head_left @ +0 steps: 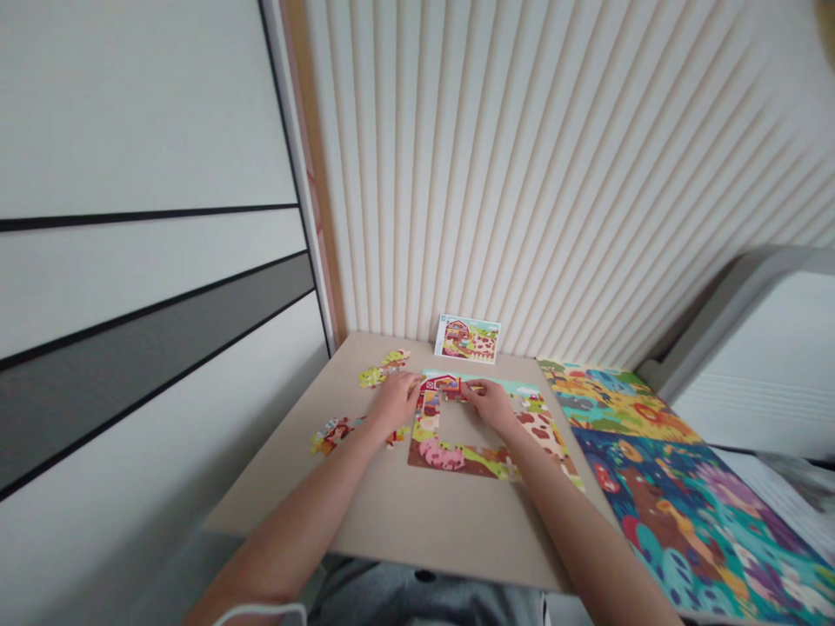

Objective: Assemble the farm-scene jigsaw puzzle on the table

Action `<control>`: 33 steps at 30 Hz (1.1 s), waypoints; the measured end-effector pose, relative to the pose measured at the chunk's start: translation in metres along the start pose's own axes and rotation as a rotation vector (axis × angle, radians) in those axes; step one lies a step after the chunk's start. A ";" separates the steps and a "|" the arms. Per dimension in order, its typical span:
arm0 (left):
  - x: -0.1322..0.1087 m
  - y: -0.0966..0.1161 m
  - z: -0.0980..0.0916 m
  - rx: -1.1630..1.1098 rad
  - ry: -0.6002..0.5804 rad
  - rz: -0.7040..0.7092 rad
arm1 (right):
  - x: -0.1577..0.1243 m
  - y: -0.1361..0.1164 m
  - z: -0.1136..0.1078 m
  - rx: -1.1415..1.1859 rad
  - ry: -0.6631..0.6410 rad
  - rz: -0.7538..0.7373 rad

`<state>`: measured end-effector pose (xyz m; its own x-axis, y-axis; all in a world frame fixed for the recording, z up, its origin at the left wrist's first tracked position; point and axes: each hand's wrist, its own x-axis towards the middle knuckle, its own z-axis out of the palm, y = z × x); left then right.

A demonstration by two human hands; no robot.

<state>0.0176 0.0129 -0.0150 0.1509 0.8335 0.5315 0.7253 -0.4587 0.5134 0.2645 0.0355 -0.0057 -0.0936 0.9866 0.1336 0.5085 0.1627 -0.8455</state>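
Observation:
A partly assembled farm jigsaw [444, 456] lies on the beige table [391, 513], with a gap in its middle. My right hand [490, 405] is over the gap, its fingers pinched on a small red puzzle piece [452, 395] beside the barn at the top. At the puzzle's upper left edge rests my left hand [397, 398], fingers bent together near the barn; whatever they may hold is too small to make out. Loose pieces lie left of the puzzle, one group [373, 376] beyond my left hand and another [332, 433] beside my left forearm.
A picture card [468, 339] of the same farm scene leans against the ribbed wall [417, 174] at the table's back. Two colourful animal pictures [626, 404] [711, 522] lie to the right. A white panelled surface [143, 113] rises on the left.

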 end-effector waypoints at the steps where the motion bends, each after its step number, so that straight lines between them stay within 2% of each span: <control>1: -0.002 -0.002 -0.001 0.054 -0.022 0.006 | 0.002 0.000 0.002 -0.042 0.006 0.001; 5: -0.006 0.001 -0.002 0.175 -0.122 0.041 | 0.005 0.000 0.009 -0.150 -0.013 -0.036; 10: -0.007 0.011 0.005 0.184 -0.203 0.152 | 0.005 -0.004 0.013 -0.273 0.014 -0.050; 16: -0.008 0.013 0.010 0.247 -0.246 0.206 | 0.003 -0.011 0.018 -0.408 0.038 -0.071; 25: -0.008 0.020 0.008 0.325 -0.286 0.197 | -0.005 -0.019 0.021 -0.623 0.054 -0.089; 33: -0.008 0.021 0.007 0.342 -0.289 0.199 | -0.011 -0.019 0.022 -0.601 0.031 -0.106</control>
<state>0.0363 -0.0009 -0.0137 0.4541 0.8134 0.3636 0.8351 -0.5308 0.1444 0.2369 0.0218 -0.0028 -0.1503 0.9630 0.2237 0.8925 0.2295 -0.3883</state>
